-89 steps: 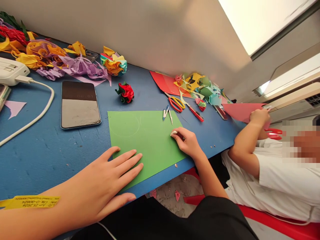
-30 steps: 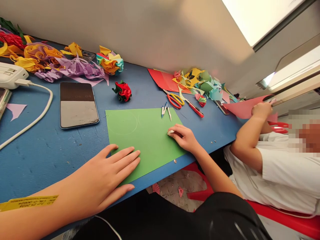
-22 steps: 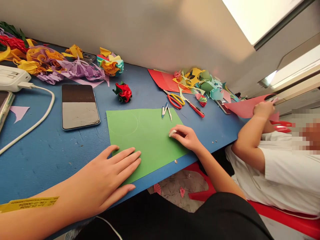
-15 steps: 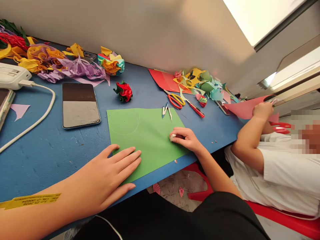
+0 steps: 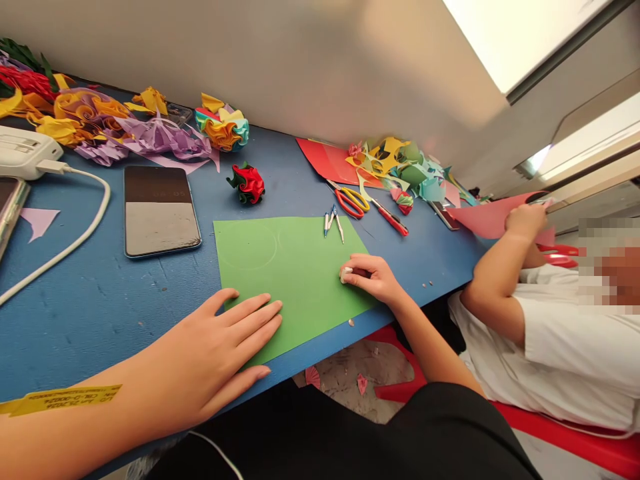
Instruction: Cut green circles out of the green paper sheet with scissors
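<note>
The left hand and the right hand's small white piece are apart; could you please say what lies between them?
In the head view, only the green sheet lies between the left hand and the small white piece; that stretch is bare.

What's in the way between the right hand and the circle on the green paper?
Nothing I can see: just green paper lies between the right hand and the faint circle. The compass lies across the paper's far edge, and the left hand rests nearer the person.

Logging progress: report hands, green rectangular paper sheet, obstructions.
Left hand resting on sheet. Right hand pinching small white object. Sheet bears faint white curves. Silver-blue compass across far edge.
</note>
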A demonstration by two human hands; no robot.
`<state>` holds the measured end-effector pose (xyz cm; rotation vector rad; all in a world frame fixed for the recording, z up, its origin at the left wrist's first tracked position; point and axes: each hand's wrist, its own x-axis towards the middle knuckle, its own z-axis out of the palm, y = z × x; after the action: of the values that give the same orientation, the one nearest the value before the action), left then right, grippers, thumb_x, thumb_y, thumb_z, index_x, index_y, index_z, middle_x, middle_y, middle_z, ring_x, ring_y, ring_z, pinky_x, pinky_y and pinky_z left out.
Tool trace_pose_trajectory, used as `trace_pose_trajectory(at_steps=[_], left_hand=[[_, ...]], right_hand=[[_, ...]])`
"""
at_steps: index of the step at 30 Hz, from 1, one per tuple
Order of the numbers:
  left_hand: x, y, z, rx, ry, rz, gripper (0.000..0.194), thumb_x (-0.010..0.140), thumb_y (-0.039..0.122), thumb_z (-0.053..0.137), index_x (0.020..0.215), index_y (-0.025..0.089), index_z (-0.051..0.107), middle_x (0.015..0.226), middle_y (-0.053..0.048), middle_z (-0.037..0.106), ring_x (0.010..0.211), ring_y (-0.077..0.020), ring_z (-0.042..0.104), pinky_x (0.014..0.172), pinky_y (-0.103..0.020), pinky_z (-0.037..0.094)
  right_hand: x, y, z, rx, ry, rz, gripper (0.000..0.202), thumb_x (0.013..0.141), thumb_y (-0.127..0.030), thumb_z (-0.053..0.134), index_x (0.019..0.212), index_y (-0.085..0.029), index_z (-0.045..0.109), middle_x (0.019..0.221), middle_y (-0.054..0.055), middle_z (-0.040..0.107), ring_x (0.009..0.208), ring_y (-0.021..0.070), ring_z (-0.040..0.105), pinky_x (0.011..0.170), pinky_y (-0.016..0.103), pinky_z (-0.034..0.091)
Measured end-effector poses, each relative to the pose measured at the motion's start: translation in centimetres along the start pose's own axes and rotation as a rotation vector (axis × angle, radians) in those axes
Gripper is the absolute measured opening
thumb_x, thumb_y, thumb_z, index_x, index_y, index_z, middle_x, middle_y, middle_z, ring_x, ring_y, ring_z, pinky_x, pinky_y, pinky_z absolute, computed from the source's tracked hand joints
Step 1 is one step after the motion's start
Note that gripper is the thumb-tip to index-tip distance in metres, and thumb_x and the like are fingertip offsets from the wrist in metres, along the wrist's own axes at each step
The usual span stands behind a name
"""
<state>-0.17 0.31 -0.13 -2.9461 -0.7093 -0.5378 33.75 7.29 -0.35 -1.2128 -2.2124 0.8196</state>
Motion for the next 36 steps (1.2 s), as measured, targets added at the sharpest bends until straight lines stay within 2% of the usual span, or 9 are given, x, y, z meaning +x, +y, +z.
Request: trace_pose_trajectory(at_steps=[5,10,16,19,23,27,31,34,36], left_hand=[[0.02,-0.05,-0.02,0.008,-0.002,-0.001,0.04,0.099,0.037,0.038,0.125,0.018,0.062,0.134,-0.003,0.062,0.12,-0.0222,0.059,0.094,-0.043,0.034],[-0.01,-0.01,-0.11,0.014,0.006,0.003,0.04,0.099,0.037,0.038,0.124,0.018,0.062,0.134,-0.002,0.062,0.12,-0.0218,0.059,0.094,-0.043,0.035],[0.08,-0.03,-0.14,0.012,0.0,-0.001,0.039,0.099,0.036,0.038,0.126,0.018,0.061,0.135,-0.002,0.061,0.12,-0.0222,0.058,0.094,-0.043,0.035],[0.11,-0.05,-0.1,0.001,0.002,0.005,0.039,0.099,0.036,0.039,0.125,0.018,0.061,0.134,-0.004,0.062,0.119,-0.0233,0.059,0.094,-0.043,0.036],[0.07,-0.05,-0.07,-0.008,-0.008,-0.001,0.039,0.098,0.035,0.041,0.126,0.017,0.061,0.135,-0.005,0.061,0.12,-0.0244,0.058,0.095,-0.043,0.035],[0.0,-0.07,-0.08,-0.017,-0.017,-0.004,0.039,0.098,0.036,0.041,0.126,0.018,0.06,0.136,-0.005,0.061,0.12,-0.0241,0.058,0.095,-0.043,0.035],[-0.16,-0.05,-0.07,-0.021,-0.041,-0.021,0.039,0.098,0.035,0.04,0.129,0.018,0.058,0.138,-0.003,0.059,0.123,-0.0232,0.056,0.097,-0.044,0.034],[-0.25,-0.07,-0.05,-0.034,-0.064,-0.027,0.04,0.099,0.035,0.039,0.13,0.019,0.056,0.14,-0.003,0.057,0.125,-0.023,0.054,0.098,-0.044,0.034],[-0.23,-0.12,-0.06,-0.035,-0.074,-0.028,0.04,0.099,0.035,0.039,0.131,0.019,0.056,0.141,-0.003,0.056,0.126,-0.0233,0.053,0.099,-0.044,0.034]], right_hand=[[-0.02,-0.03,0.24,-0.022,-0.018,-0.006,0.033,0.084,-0.046,0.065,0.069,-0.017,0.066,0.059,0.0,0.049,0.05,0.0114,0.039,0.049,0.027,0.029],[-0.04,-0.34,0.73,-0.098,0.096,0.02,0.025,0.089,-0.037,0.059,0.073,-0.017,0.06,0.063,-0.001,0.044,0.056,0.0125,0.036,0.056,0.028,0.03],[-0.01,-0.41,0.21,-0.03,-0.049,0.045,0.037,0.09,-0.042,0.055,0.064,-0.017,0.06,0.06,0.0,0.048,0.056,0.0126,0.042,0.054,0.027,0.031],[0.13,-0.38,-0.04,-0.008,-0.049,0.074,0.035,0.092,-0.041,0.054,0.068,-0.016,0.063,0.063,0.001,0.051,0.058,0.0129,0.042,0.055,0.027,0.031],[0.33,-0.37,-0.13,0.033,-0.109,0.094,0.036,0.088,-0.042,0.059,0.064,-0.016,0.064,0.06,0.001,0.052,0.058,0.0131,0.045,0.056,0.026,0.034],[0.45,-0.29,-0.13,0.045,-0.063,0.126,0.036,0.089,-0.043,0.056,0.067,-0.016,0.064,0.063,0.001,0.052,0.056,0.0124,0.041,0.053,0.026,0.03],[0.55,-0.2,-0.23,0.067,-0.136,0.122,0.037,0.084,-0.045,0.062,0.061,-0.016,0.063,0.059,0.001,0.053,0.057,0.0134,0.046,0.055,0.026,0.035],[0.66,-0.16,-0.26,0.053,-0.083,0.136,0.035,0.088,-0.042,0.057,0.067,-0.015,0.064,0.061,0.001,0.054,0.057,0.0126,0.044,0.054,0.025,0.033],[0.8,-0.17,-0.23,0.053,-0.099,0.138,0.035,0.086,-0.043,0.059,0.064,-0.015,0.062,0.061,0.001,0.055,0.057,0.0127,0.045,0.055,0.025,0.034]])
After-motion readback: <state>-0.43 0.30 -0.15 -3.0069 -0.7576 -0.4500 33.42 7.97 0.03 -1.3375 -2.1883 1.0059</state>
